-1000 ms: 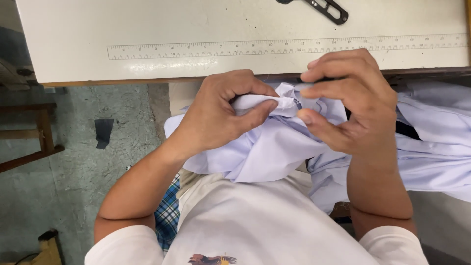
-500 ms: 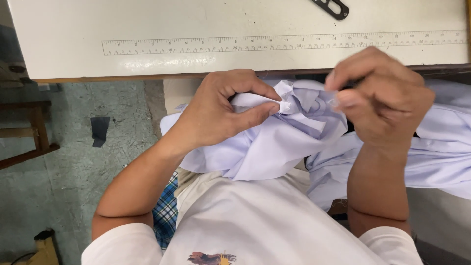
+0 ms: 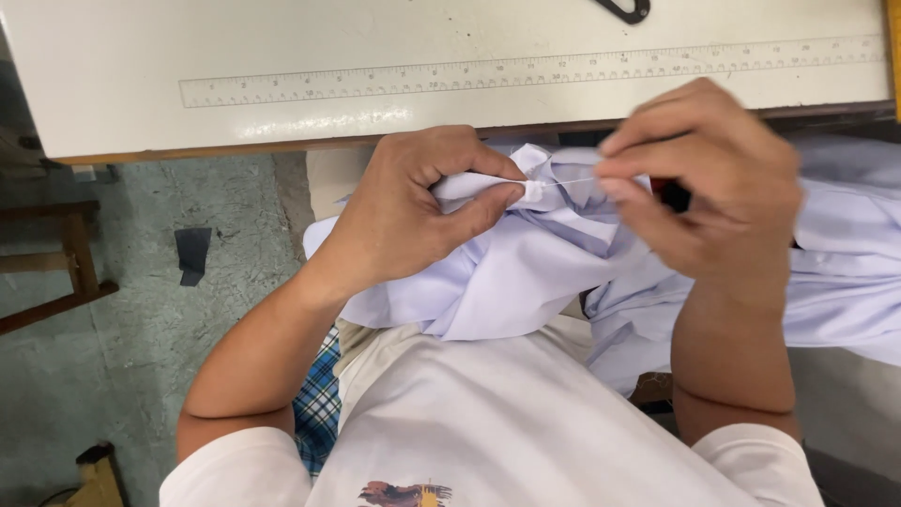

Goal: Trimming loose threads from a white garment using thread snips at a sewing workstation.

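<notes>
A pale lilac garment lies bunched in my lap below the table edge. My left hand grips a folded corner of it between thumb and fingers. My right hand is just to the right, its fingertips pinched on a thin white thread that runs taut from the fabric corner to those fingers. Whether a needle is in the pinch cannot be seen. More of the garment spreads to the right under my right forearm.
A white table with a clear ruler fixed along its front lies ahead. A black tool sits at its far edge. A wooden stool frame stands on the grey floor at left.
My right hand has pulled away to the right from the fabric corner, drawing the thread out taut. My left hand has kept its hold on the garment.
</notes>
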